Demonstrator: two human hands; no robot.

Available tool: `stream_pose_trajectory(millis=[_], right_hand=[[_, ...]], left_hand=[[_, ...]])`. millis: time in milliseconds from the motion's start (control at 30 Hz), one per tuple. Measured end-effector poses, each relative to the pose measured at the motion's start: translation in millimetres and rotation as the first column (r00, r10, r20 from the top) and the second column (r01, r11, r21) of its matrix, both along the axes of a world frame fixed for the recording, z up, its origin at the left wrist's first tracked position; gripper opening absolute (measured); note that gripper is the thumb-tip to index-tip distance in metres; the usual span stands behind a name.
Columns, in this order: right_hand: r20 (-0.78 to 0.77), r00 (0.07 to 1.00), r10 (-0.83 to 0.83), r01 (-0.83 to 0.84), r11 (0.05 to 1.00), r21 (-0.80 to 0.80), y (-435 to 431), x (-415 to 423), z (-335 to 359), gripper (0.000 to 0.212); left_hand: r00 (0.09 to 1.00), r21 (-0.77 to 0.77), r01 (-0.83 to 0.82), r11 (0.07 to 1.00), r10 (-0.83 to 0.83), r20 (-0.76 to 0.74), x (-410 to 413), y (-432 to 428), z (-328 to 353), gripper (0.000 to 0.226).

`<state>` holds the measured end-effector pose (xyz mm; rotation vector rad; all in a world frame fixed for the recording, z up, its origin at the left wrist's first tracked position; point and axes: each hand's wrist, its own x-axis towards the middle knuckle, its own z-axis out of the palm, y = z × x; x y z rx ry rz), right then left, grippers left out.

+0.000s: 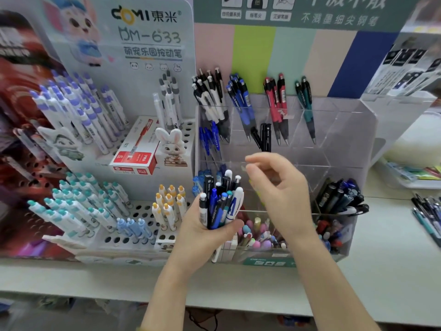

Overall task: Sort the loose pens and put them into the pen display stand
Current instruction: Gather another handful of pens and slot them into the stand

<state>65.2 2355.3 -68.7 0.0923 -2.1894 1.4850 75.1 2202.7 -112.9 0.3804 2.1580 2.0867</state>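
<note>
Partly filled, acrylic stand [346, 130] holds sorted pens [241, 101]; left hand [202, 237] grips bundle [220, 201].

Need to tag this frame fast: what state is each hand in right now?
Left hand: grips a bunch of pens.
Right hand: open, fingers loosely curled, holding nothing, in front of the stand.
</note>
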Motion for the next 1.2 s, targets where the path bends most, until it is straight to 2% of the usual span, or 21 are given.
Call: stream_pose_trajectory(millis=[33,67,133,200,267,400,500,600,700,800,867,933,967,1000,1033,1100,1133,1200], right_hand=[[-0.005,0.996,0.094,-0.095,0.995,-0.035,-1,3,13,0.012],[0.016,0.983,0.182,-0.182,0.983,0.011,-2,5,25,0.011],[0.153,0.946,0.285,-0.310,0.935,0.174,-3,5,38,0.009],[0.300,0.911,0.283,-0.360,0.900,0.247,1,0,43,0.010],[0.400,0.871,0.285,-0.399,0.885,0.239,7,-5,46,0.009],[0.360,0.886,0.292,-0.399,0.877,0.270,10,-11,50,0.001],[0.287,0.921,0.262,-0.299,0.950,0.091,11,-14,51,0.005],[0.193,0.973,0.125,-0.103,0.988,-0.119,17,-22,55,0.008],[0.232,0.960,0.155,-0.091,0.960,-0.264,20,-22,54,0.010],[0.352,0.888,0.298,-0.214,0.943,-0.256,18,-15,45,0.007],[0.240,0.936,0.258,-0.154,0.912,-0.380,23,-17,42,0.008],[0.073,0.992,0.102,-0.041,0.816,-0.577,34,-18,49,0.012],[0.036,0.999,0.039,-0.009,0.796,-0.605,40,-18,53,0.013],[0.040,0.999,0.006,0.017,0.827,-0.562,44,-15,55,0.013],[0.084,0.996,0.004,0.034,0.894,-0.446,46,-13,56,0.012],[0.278,0.956,0.089,-0.067,0.994,-0.089,45,-8,53,0.012],[0.398,0.905,0.154,-0.183,0.982,0.037,42,-5,51,0.011],[0.556,0.796,0.242,-0.356,0.928,0.106,38,-4,47,0.004]], left_hand=[[1.000,0.001,0.023,1.000,-0.023,0.017,0,0,1,0.020],[0.998,-0.001,0.047,0.999,-0.047,0.030,-1,1,1,0.019],[0.996,-0.005,0.083,0.997,-0.082,0.046,-1,2,3,0.022],[0.992,0.006,0.109,0.994,-0.109,0.062,-1,3,5,0.024],[0.986,0.018,0.136,0.991,-0.137,0.090,-1,4,7,0.023],[0.971,0.059,0.204,0.977,-0.210,0.111,-2,6,9,0.015],[0.957,0.086,0.224,0.971,-0.236,0.166,-4,7,6,0.018],[0.943,0.092,0.244,0.965,-0.258,0.208,0,8,0,0.016],[0.930,0.070,0.290,0.955,-0.298,0.214,1,12,1,0.013],[0.911,0.094,0.326,0.941,-0.340,0.235,0,16,6,0.015],[0.898,0.103,0.339,0.935,-0.355,0.262,-1,17,8,0.015],[0.910,0.057,0.325,0.944,-0.328,0.253,-3,15,5,0.015],[0.914,0.043,0.316,0.948,-0.316,0.253,-3,14,4,0.016],[0.915,0.035,0.311,0.950,-0.309,0.258,-4,12,4,0.015],[0.914,0.028,0.317,0.948,-0.314,0.257,-4,12,4,0.015],[0.903,0.026,0.354,0.935,-0.349,0.250,-5,13,9,0.015],[0.894,0.029,0.377,0.926,-0.372,0.248,-5,14,12,0.016],[0.874,0.043,0.418,0.907,-0.415,0.253,-4,17,16,0.017]])
